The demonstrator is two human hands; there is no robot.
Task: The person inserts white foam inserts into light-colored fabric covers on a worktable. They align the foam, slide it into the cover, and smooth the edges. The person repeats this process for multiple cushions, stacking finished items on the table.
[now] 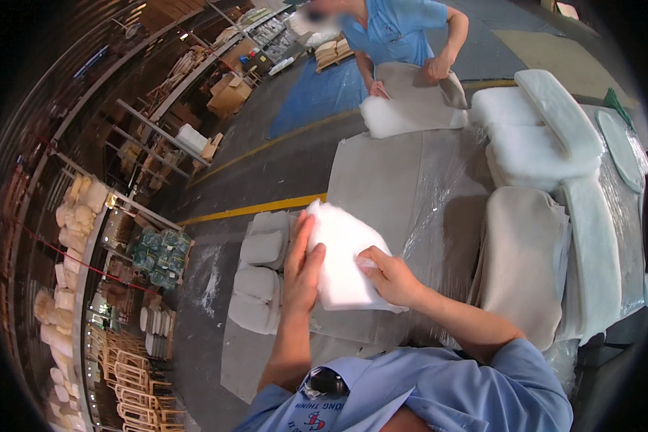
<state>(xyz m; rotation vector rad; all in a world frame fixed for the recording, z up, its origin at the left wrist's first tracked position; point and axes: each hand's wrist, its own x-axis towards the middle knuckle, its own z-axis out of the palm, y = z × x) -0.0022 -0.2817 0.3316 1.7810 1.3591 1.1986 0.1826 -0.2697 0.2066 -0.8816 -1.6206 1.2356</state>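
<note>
A white foam pad (342, 252) lies over the near left edge of a plastic-wrapped grey table (389, 180). My left hand (304, 266) presses flat against the pad's left side, fingers together. My right hand (389, 275) pinches the pad's right edge between thumb and fingers. Both forearms come up from my blue shirt at the bottom.
A stack of beige cushion covers (522, 263) lies right of my hands, with white foam pads (533, 137) behind. Finished cushions (261, 277) pile on the floor to the left. Across the table a person in blue (399, 29) handles a beige cushion (414, 97). Shelving stands left.
</note>
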